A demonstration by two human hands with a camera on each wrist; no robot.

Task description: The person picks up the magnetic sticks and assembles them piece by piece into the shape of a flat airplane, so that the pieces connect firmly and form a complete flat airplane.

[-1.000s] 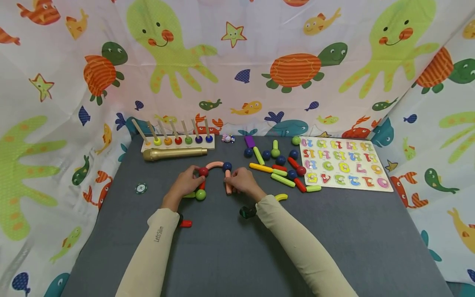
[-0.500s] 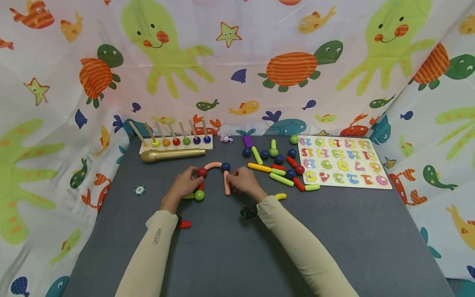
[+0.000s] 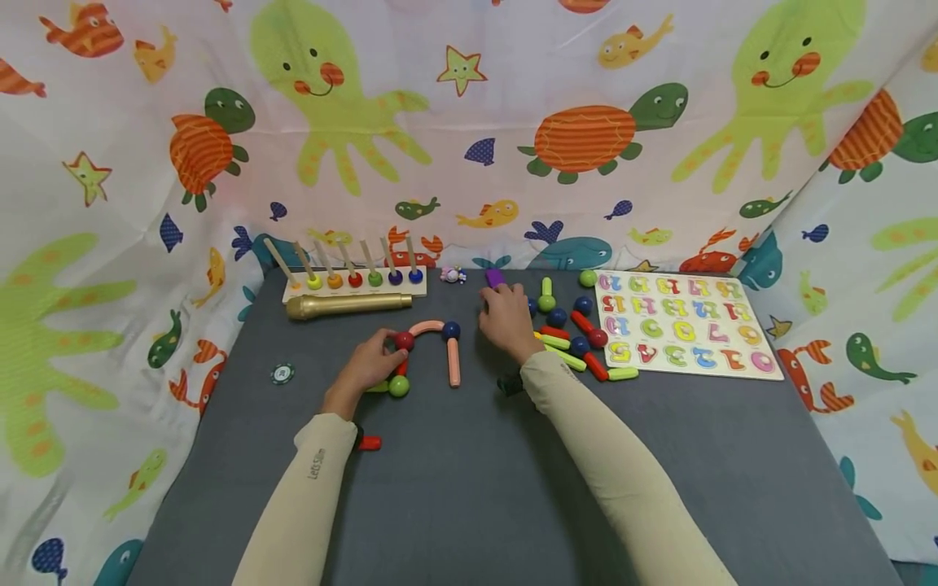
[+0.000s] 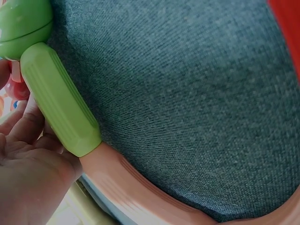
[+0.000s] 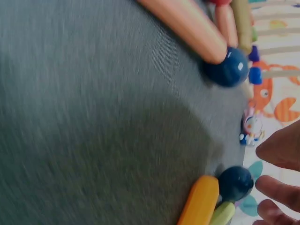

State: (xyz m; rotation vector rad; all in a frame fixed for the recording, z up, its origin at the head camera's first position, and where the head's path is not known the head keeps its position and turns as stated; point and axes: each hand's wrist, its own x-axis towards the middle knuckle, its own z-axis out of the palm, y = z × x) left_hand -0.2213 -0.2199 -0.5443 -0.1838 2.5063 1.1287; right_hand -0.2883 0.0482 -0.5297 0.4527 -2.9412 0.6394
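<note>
My left hand (image 3: 365, 364) pinches a red ball (image 3: 405, 341) in a chain of magnetic sticks and balls. From that ball a curved pink stick (image 3: 427, 326) runs to a blue ball (image 3: 451, 330), where a straight pink stick (image 3: 453, 364) hangs toward me. A green ball (image 3: 399, 386) sits below the left fingers. The left wrist view has a light green stick (image 4: 61, 101) beside the hand, joined to a curved pink stick (image 4: 136, 183). My right hand (image 3: 509, 324) reaches over loose pieces, its fingers apart beside another blue ball (image 5: 236, 183).
Several loose sticks and balls, including a purple piece (image 3: 495, 277), lie around the right hand. A number puzzle board (image 3: 689, 325) is at right. At the back left stand a peg board (image 3: 355, 282) and a gold microphone (image 3: 348, 305). A poker chip (image 3: 282, 373) lies at left.
My right hand has let go of the straight pink stick and moved up and right, over the loose pieces. The left hand stays at the red ball.
</note>
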